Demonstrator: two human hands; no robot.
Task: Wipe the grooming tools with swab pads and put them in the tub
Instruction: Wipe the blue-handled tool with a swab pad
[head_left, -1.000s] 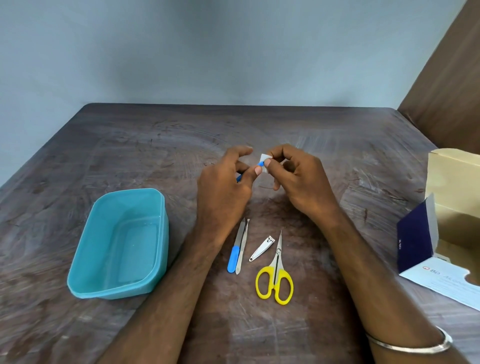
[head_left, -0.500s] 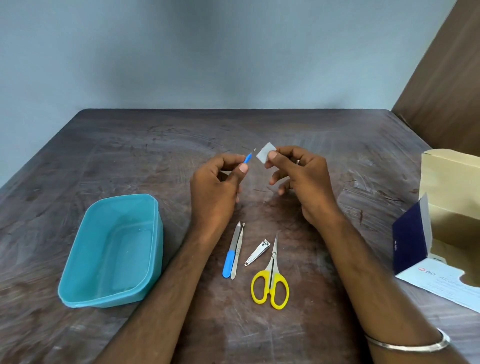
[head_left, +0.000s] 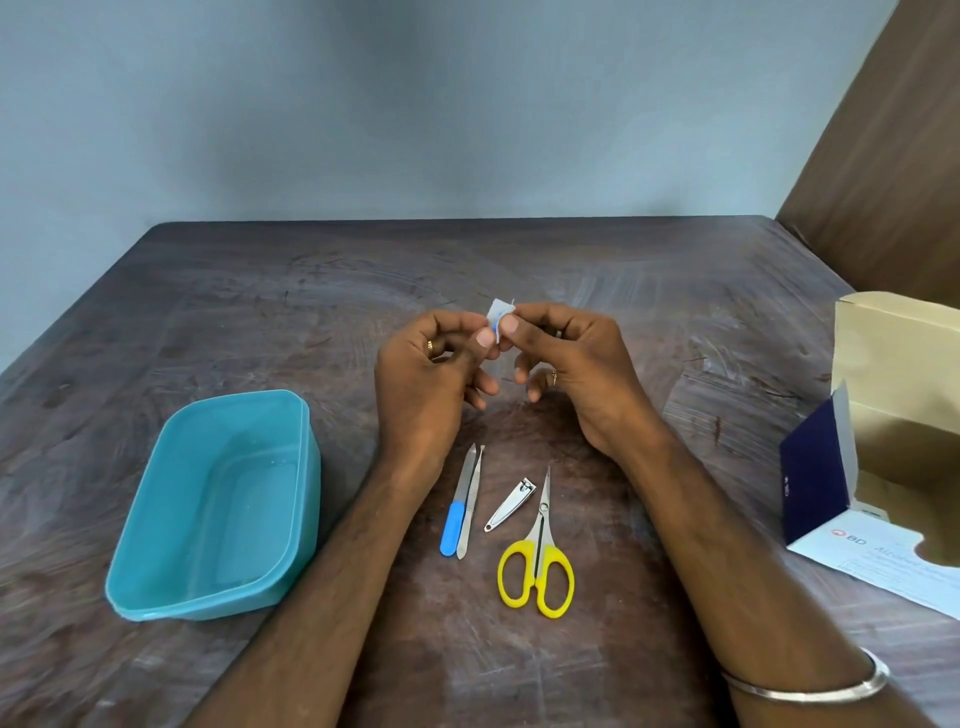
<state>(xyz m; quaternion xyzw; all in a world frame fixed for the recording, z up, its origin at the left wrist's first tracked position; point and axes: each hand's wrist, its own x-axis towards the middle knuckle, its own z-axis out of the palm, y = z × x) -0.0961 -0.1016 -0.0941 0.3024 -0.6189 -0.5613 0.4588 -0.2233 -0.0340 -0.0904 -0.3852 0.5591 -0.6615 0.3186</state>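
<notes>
Above the middle of the table, my left hand (head_left: 431, 379) pinches a thin blue-handled tool, of which only a sliver of blue shows. My right hand (head_left: 576, 369) pinches a small white swab pad (head_left: 498, 313) wrapped around that tool's tip. An empty teal tub (head_left: 218, 504) stands on the table to the left. Below my hands lie a blue-handled nail file (head_left: 457, 504), steel tweezers (head_left: 471, 501), a nail clipper (head_left: 511, 505) and yellow-handled scissors (head_left: 537, 556).
An open cardboard box (head_left: 904, 415) of swab pads with a dark blue flap stands at the right edge of the brown table (head_left: 260, 312). A grey wall rises behind the table, and a brown panel stands at the far right.
Half a second ago the pad and the blue tool's tip were apart; now the pad is folded over the tip between both hands' fingers.
</notes>
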